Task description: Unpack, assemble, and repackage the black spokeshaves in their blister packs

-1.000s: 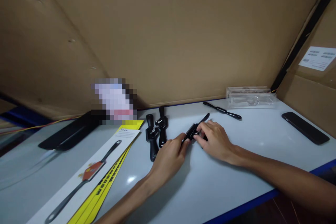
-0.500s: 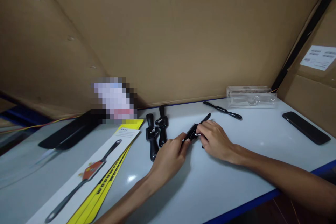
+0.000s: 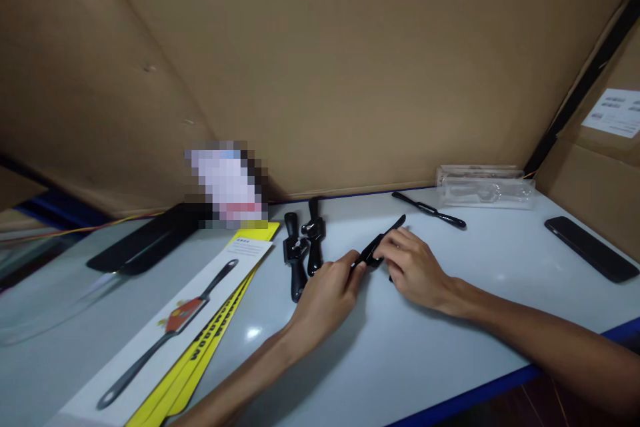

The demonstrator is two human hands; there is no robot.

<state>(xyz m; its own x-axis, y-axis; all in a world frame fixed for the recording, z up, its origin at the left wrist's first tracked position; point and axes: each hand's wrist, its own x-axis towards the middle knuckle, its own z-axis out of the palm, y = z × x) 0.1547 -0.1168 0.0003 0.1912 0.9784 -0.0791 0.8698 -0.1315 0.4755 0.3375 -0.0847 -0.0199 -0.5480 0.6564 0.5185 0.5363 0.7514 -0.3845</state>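
A black spokeshave [image 3: 369,252] is held between my two hands, slightly above or on the tabletop. My left hand [image 3: 327,293] grips its near handle, thumb and fingers closed round it. The fingers of my right hand [image 3: 413,267] are curled and pinched at its middle, below the far handle that points up and right. What the right fingertips touch is partly hidden. Two more black spokeshaves, one nearer [image 3: 295,253] and one behind it [image 3: 314,233], lie just left of my left hand, with silver screws at their middles. A slim black spokeshave-like frame [image 3: 430,209] lies beyond my right hand.
Clear plastic packages [image 3: 485,188] stand at the back right. A dark phone-like slab [image 3: 590,248] lies on the right. Printed card [image 3: 200,307] and yellow sheets [image 3: 200,373] spread over the left, near a black flat object [image 3: 145,240]. Cardboard [image 3: 325,80] walls the back.
The held spokeshave has turned in my hands, so its flat plate and silver screw no longer show. My hands stay at almost the same spot; the whole view has shifted slightly.
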